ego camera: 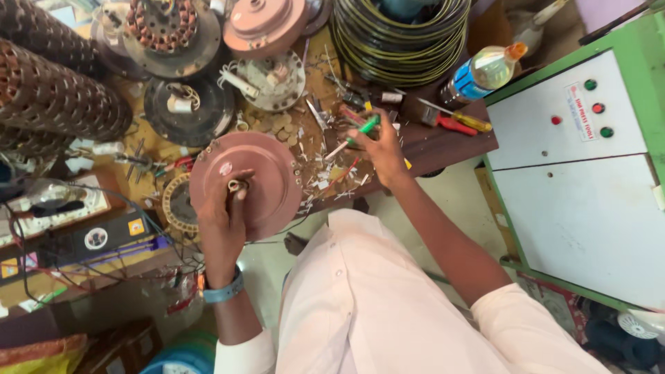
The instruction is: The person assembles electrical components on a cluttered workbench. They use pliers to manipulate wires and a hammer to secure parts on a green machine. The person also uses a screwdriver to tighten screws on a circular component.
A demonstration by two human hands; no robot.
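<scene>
The round pinkish-brown motor cover (242, 181) is sitting at the worktop's (443, 142) front edge, with the left hand (223, 225) gripping it at its six o'clock side, thumb pressing beside the small centre bearing (235, 185). At the cover's three o'clock, the right hand (379, 151) is grasping a green-handled screwdriver (353, 137) above scattered wire scraps. A plastic bottle (485, 71) is lying further out at two o'clock.
</scene>
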